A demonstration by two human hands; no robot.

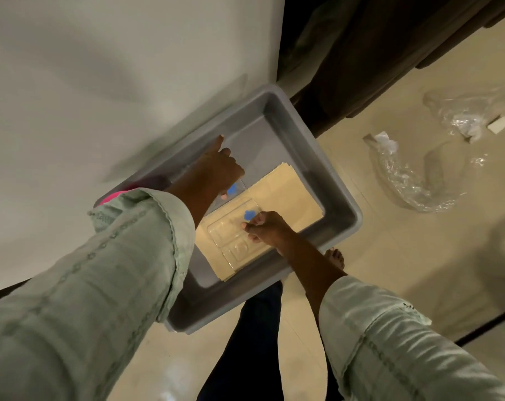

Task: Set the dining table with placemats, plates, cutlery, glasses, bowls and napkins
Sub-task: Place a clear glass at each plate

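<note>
A grey plastic bin (309, 146) hangs over the edge of the white table (101, 82). Inside it lie tan placemats (291, 195) with a clear plastic tray (231, 233) carrying a blue sticker on top of them. My right hand (267, 227) pinches the edge of this clear tray near the sticker. My left hand (219, 169) reaches into the bin with its fingers curled round a second clear piece with a blue sticker (232, 189), and its forefinger points at the bin's far wall. Both arms wear pale green sleeves.
Crumpled clear plastic wrapping (413, 180) and a small white block (498, 124) lie on the beige floor to the right. A dark wooden piece of furniture (361, 68) stands beyond the bin. My bare foot (336, 257) shows below the bin.
</note>
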